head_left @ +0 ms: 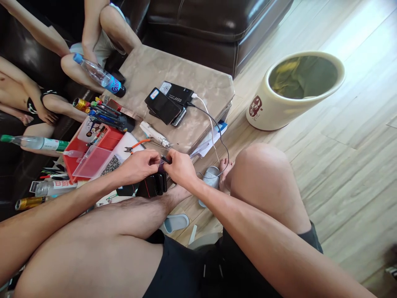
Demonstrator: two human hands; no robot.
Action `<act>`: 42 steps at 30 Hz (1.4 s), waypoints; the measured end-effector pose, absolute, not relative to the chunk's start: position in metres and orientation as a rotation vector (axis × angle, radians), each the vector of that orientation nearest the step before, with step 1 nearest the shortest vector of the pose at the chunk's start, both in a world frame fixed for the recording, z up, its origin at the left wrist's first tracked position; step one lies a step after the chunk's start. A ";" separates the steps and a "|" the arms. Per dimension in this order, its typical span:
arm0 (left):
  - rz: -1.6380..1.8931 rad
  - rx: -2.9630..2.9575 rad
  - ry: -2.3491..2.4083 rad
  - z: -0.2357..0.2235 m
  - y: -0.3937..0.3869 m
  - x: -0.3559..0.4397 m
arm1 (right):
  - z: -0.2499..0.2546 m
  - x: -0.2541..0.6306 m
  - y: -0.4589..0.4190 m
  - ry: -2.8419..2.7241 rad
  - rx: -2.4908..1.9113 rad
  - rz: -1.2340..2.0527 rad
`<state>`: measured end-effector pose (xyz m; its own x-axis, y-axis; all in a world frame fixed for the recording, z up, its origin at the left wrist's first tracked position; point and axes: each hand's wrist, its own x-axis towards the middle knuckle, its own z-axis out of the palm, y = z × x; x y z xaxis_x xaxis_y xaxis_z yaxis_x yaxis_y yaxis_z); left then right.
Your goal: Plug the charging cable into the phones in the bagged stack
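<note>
My left hand (139, 165) and my right hand (181, 167) meet over the near edge of the table. The right fingers are closed around a small black stick-like piece (165, 159), whose kind I cannot make out. The left fingers are pinched close to its end, and whatever they hold is too small to name. Just beyond lies a white electric screwdriver (155, 133). Orange-handled cutting pliers (136, 145) rest beside the left hand. Several black blocks (151, 185) stand below my hands. A heap of small screws (111, 164) lies left of them.
Phones and a black power bank (180, 93) with cables lie on the marble-patterned table (211, 82). A red box (93, 151), a tool holder (124, 122) and bottles crowd the left. A white bin (263, 99) stands on the floor. Two people sit opposite.
</note>
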<state>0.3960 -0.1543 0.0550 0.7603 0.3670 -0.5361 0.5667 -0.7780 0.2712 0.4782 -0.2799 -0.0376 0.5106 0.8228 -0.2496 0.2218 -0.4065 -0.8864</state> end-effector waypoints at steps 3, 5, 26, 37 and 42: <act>-0.617 2.454 0.746 0.053 -0.150 0.393 | -0.040 0.476 -0.278 -0.833 -1.920 0.861; -0.583 2.430 0.769 0.053 -0.148 0.392 | -0.041 0.477 -0.277 -0.802 -1.900 0.863; -0.396 2.745 0.280 0.052 -0.143 0.385 | -0.040 0.486 -0.285 -0.878 -1.820 0.903; -0.582 3.016 0.095 0.052 -0.147 0.388 | -0.037 0.500 -0.284 -0.921 -1.722 1.072; -0.616 2.906 0.115 0.054 -0.145 0.393 | -0.038 0.500 -0.285 -0.935 -1.686 1.084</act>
